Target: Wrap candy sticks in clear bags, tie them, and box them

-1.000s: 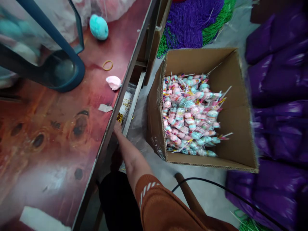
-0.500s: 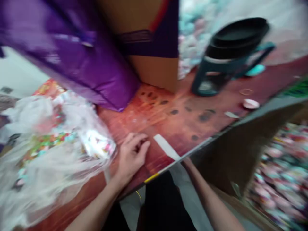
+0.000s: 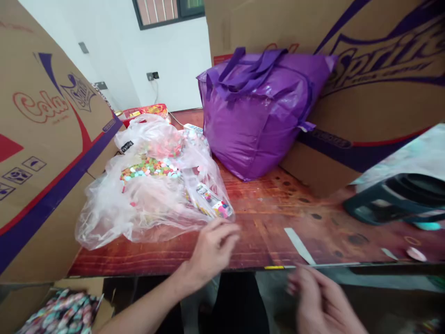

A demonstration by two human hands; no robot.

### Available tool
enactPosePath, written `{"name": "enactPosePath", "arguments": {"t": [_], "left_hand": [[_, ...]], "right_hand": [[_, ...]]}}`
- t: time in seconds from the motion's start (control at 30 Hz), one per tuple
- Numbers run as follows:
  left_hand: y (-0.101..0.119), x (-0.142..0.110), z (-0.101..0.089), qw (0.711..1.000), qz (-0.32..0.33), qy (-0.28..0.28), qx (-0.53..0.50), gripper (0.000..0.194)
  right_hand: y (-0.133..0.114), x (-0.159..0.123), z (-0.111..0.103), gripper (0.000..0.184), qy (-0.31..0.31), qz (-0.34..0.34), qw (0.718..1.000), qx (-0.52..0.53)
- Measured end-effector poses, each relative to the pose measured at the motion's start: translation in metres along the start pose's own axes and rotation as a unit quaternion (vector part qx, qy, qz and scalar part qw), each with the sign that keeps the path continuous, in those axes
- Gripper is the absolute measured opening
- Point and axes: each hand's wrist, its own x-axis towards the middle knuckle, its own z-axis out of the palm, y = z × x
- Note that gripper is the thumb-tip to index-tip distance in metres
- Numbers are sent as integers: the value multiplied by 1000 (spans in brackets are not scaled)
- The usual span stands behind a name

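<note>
My left hand [image 3: 214, 247] hovers over the table's front edge, close to the packets. Its fingers are loosely curled with a gap to the thumb, and nothing shows in it. My right hand [image 3: 318, 299] is just in front of the table edge, blurred, with its fingers closed; whatever they hold, if anything, is hidden. Beyond the left hand lie clear plastic bags [image 3: 153, 199] with small colourful pieces [image 3: 149, 168] inside. A printed clear packet [image 3: 214, 202] lies at the bags' right end. Near my right hand a pale paper strip [image 3: 299, 246] lies on the wooden table [image 3: 257, 236].
A stuffed purple bag [image 3: 253, 120] stands at the back before a large carton [image 3: 389, 106]. Another carton [image 3: 45, 125] rises at left. On the right are a dark cup-shaped container [image 3: 396, 199], a rubber band [image 3: 412, 240] and a pink piece [image 3: 416, 254]. An open box of sweets [image 3: 66, 313] sits below left.
The view has swung left from the drawer and sweets box to the table. My right hand has come up from the drawer to the table edge; my left hand has come into view.
</note>
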Motion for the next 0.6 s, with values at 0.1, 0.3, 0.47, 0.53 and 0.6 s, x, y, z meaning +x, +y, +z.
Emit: {"name": "enactPosePath", "arguments": {"t": [0.1,0.3,0.47,0.53,0.6], "left_hand": [[-24,-8,-47,993,-73,96,11,20],[-73,19,-87,972,-142,174,-76,31],[-94,23,-91,957,-167,204,-119,33],[-99,15,-92,955,-169,213,-121,31],[-101,6,-93,954,-167,219,-121,29]], "right_hand": [[-70,-1,67,25,-241,-181,953,-11],[-121,20,196,51,-290,-159,876,-351],[-134,13,243,64,-263,-121,864,-413],[-138,7,252,63,-265,-124,861,-415],[-140,4,260,62,-276,-134,857,-414]]}}
